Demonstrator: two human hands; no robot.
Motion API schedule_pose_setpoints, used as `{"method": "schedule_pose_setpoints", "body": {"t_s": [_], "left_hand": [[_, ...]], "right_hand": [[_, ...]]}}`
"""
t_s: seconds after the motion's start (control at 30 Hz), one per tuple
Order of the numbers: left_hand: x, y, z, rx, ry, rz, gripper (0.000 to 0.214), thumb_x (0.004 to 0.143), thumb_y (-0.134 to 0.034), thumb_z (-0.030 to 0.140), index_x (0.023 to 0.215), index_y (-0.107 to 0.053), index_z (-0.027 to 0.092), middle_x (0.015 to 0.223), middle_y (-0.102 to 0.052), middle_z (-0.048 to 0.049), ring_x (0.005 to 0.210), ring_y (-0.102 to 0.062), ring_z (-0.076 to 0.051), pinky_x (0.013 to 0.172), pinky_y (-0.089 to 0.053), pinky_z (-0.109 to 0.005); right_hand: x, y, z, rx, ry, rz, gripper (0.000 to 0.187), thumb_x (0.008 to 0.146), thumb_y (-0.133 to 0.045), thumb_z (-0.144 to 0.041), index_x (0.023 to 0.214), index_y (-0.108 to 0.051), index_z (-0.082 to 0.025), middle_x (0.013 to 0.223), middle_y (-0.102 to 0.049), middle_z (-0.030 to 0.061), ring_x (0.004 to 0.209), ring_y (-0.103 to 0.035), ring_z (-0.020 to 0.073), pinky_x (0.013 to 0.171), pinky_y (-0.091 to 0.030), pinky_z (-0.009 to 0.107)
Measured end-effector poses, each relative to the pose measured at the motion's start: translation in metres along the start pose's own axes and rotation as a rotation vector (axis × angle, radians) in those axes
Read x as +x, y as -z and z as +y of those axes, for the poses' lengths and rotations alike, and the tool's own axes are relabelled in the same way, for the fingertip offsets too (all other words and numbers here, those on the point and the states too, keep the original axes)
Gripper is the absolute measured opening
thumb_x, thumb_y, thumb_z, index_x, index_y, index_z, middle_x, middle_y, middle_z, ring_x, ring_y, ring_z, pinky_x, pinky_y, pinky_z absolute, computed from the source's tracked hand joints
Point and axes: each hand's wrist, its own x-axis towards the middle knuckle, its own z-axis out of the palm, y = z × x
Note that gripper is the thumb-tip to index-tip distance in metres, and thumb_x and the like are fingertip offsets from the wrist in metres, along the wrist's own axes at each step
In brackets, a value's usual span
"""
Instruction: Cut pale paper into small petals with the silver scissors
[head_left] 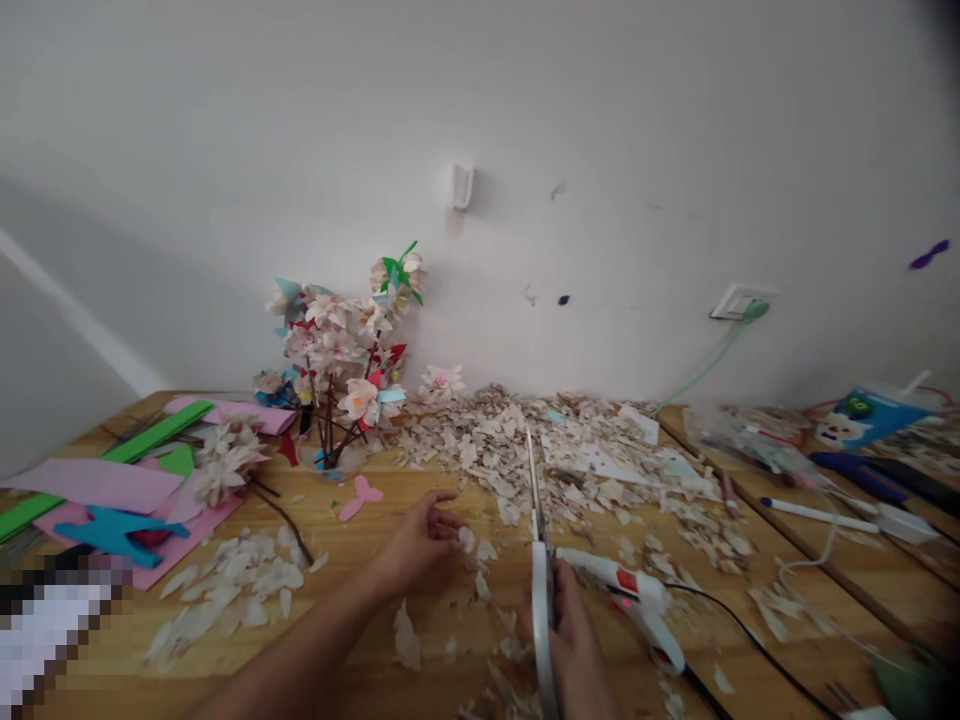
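My right hand (568, 625) is wrapped round the white handle of a pair of scissors (540, 590). The blades point up and away, towards the wall, and look nearly closed. To their left, my left hand (431, 535) hovers over the wood with its fingers loosely bent and apart. A small pale petal (466, 540) is right by its fingertips; I cannot tell whether they touch. Close beyond both hands spreads a heap of dry pale scraps (487, 440). Just right of the scissors lies a white hot glue gun (615, 575) with a small red light.
Handmade flowers on twigs (330, 340) stand at the back left. Pink sheets (105, 482), a blue cutout (124, 535) and a petal pile (232, 580) lie left. A pen (817, 515), cables and a blue cup (870, 415) lie right. A wall (600, 120) closes the back.
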Motion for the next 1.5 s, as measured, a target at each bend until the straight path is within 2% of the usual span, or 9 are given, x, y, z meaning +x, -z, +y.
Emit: {"method": "schedule_pose_setpoints", "body": {"t_s": [0.17, 0.27, 0.4, 0.57, 0.8, 1.07, 1.3, 1.4, 1.5], "left_hand": [[-0.034, -0.006, 0.021, -0.207, 0.062, -0.024, 0.064, 0.05, -0.075, 0.02, 0.107, -0.044, 0.019, 0.074, -0.065, -0.0007, 0.066, -0.061, -0.015, 0.067, -0.048, -0.031], [-0.053, -0.013, 0.028, -0.37, 0.128, -0.013, 0.069, 0.043, -0.08, 0.018, 0.103, -0.045, 0.02, 0.071, -0.067, 0.0001, 0.061, -0.061, -0.014, 0.064, -0.049, -0.031], [-0.067, -0.019, 0.024, -0.428, 0.153, 0.024, 0.07, 0.041, -0.081, 0.014, 0.101, -0.045, 0.019, 0.068, -0.067, 0.001, 0.058, -0.061, -0.013, 0.062, -0.05, -0.03], [-0.069, -0.022, 0.014, -0.429, 0.169, 0.044, 0.067, 0.039, -0.082, 0.018, 0.095, -0.045, 0.018, 0.063, -0.066, 0.0026, 0.056, -0.061, -0.013, 0.059, -0.049, -0.029], [-0.07, -0.026, 0.01, -0.316, 0.097, 0.112, 0.056, 0.044, -0.076, 0.012, 0.089, -0.045, 0.019, 0.059, -0.065, 0.0038, 0.052, -0.058, -0.012, 0.054, -0.046, -0.025], [-0.074, -0.026, 0.004, -0.23, 0.082, 0.136, 0.049, 0.053, -0.07, 0.016, 0.095, -0.044, 0.018, 0.063, -0.065, 0.0023, 0.049, -0.058, -0.013, 0.049, -0.044, -0.025], [-0.072, -0.022, 0.004, -0.339, 0.223, 0.108, 0.055, 0.05, -0.066, 0.014, 0.1, -0.045, 0.018, 0.067, -0.066, 0.0001, 0.056, -0.062, -0.017, 0.054, -0.047, -0.029], [-0.072, -0.023, 0.001, -0.331, 0.15, 0.107, 0.052, 0.05, -0.068, 0.013, 0.098, -0.047, 0.018, 0.072, -0.065, -0.0005, 0.063, -0.063, -0.017, 0.058, -0.047, -0.029], [-0.072, -0.027, -0.002, -0.317, 0.089, 0.096, 0.055, 0.046, -0.075, 0.014, 0.094, -0.047, 0.019, 0.069, -0.064, 0.0006, 0.061, -0.062, -0.015, 0.06, -0.046, -0.027]], "right_hand": [[0.001, -0.007, -0.007, -0.134, 0.019, -0.049, 0.032, 0.064, -0.067, -0.044, 0.083, -0.05, -0.025, 0.066, -0.058, -0.0052, 0.065, -0.06, 0.0163, 0.065, -0.049, 0.027], [0.001, -0.012, 0.0, -0.087, 0.089, -0.098, 0.027, 0.065, -0.067, -0.038, 0.078, -0.049, -0.024, 0.064, -0.06, -0.0043, 0.058, -0.059, 0.0158, 0.058, -0.048, 0.028], [-0.004, -0.015, 0.003, -0.049, 0.14, -0.135, 0.025, 0.063, -0.068, -0.029, 0.08, -0.051, -0.023, 0.067, -0.064, -0.0032, 0.06, -0.06, 0.0157, 0.058, -0.048, 0.027], [-0.013, -0.017, -0.018, -0.132, 0.093, -0.203, 0.025, 0.059, -0.068, -0.03, 0.076, -0.052, -0.022, 0.063, -0.066, -0.0015, 0.056, -0.062, 0.0174, 0.052, -0.05, 0.027], [-0.019, -0.026, -0.039, -0.077, 0.019, -0.092, 0.023, 0.048, -0.067, -0.029, 0.066, -0.054, -0.022, 0.055, -0.065, -0.0025, 0.053, -0.062, 0.0188, 0.052, -0.05, 0.029], [-0.017, -0.019, -0.028, -0.132, 0.032, -0.15, 0.022, 0.053, -0.07, -0.029, 0.069, -0.056, -0.022, 0.06, -0.067, -0.0007, 0.056, -0.063, 0.0198, 0.052, -0.051, 0.029], [-0.017, -0.025, -0.026, -0.065, 0.071, -0.073, 0.02, 0.051, -0.069, -0.024, 0.067, -0.056, -0.022, 0.056, -0.066, -0.0021, 0.053, -0.062, 0.0185, 0.051, -0.049, 0.028], [-0.017, -0.025, -0.025, -0.051, 0.046, -0.043, 0.023, 0.052, -0.069, -0.024, 0.071, -0.056, -0.021, 0.057, -0.066, -0.0025, 0.053, -0.061, 0.0181, 0.051, -0.049, 0.028], [-0.016, -0.022, -0.021, -0.068, -0.006, -0.103, 0.03, 0.047, -0.074, -0.024, 0.07, -0.055, -0.021, 0.059, -0.067, -0.0015, 0.054, -0.062, 0.0198, 0.05, -0.05, 0.028]]}}
